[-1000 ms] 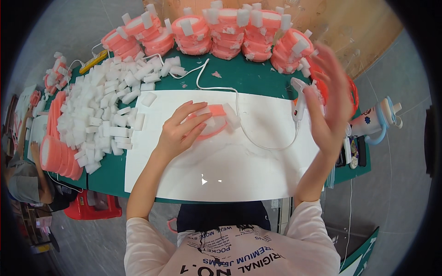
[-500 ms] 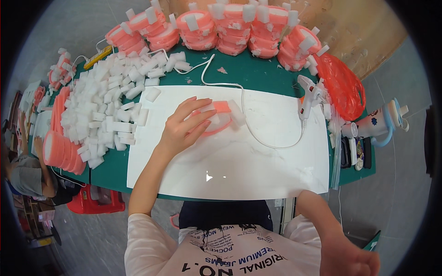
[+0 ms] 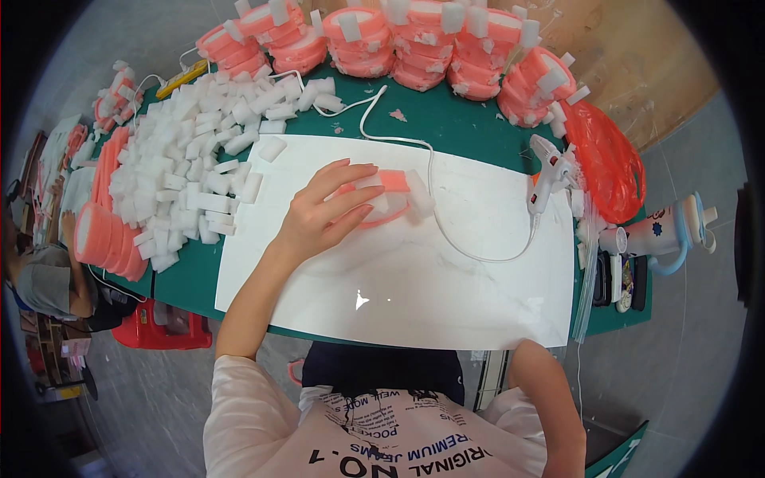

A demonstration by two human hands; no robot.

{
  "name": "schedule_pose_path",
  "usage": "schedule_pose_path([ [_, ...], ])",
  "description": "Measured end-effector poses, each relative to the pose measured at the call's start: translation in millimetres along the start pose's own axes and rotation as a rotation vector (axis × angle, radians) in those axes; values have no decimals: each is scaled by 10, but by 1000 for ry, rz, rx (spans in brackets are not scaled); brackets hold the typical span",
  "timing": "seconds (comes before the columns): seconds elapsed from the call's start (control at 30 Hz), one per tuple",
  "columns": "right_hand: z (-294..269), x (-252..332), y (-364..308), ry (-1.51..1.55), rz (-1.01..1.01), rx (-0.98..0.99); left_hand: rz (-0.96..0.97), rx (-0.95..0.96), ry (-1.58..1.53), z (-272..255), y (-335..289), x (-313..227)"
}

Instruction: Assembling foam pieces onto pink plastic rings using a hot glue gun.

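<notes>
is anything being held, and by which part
The left hand covers the left side of the pink-rimmed foam piece; whether it grips or just presses cannot be told. The right hand is out of view.

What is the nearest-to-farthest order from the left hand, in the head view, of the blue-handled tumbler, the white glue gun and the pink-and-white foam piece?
From the left hand:
1. Pink-and-white foam piece: right at the fingers.
2. White glue gun: off to the right.
3. Blue-handled tumbler: farther right, beyond the glue gun.
</notes>
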State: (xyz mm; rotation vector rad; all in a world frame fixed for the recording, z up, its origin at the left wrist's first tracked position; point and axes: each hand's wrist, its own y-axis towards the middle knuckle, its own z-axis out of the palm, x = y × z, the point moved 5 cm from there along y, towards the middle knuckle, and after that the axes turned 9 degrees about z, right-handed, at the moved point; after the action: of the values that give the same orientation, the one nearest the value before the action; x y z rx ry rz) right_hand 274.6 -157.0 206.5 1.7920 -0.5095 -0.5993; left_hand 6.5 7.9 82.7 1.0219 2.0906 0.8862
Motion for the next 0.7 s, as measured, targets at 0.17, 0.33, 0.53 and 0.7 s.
schedule_pose_path([
  [0.17, 74, 26, 58, 99, 114, 119, -4, 3, 4, 11, -7, 2],
  [0.33, 139, 31, 85, 195, 226, 235, -24, -3, -3, -5, -13, 11],
  [0.53, 146, 58, 234, 518, 391, 335, -57, -35, -40, -13, 15, -6],
  [0.7, -39, -225, 166, 983, 504, 373, -121, -85, -106, -32, -24, 63],
])
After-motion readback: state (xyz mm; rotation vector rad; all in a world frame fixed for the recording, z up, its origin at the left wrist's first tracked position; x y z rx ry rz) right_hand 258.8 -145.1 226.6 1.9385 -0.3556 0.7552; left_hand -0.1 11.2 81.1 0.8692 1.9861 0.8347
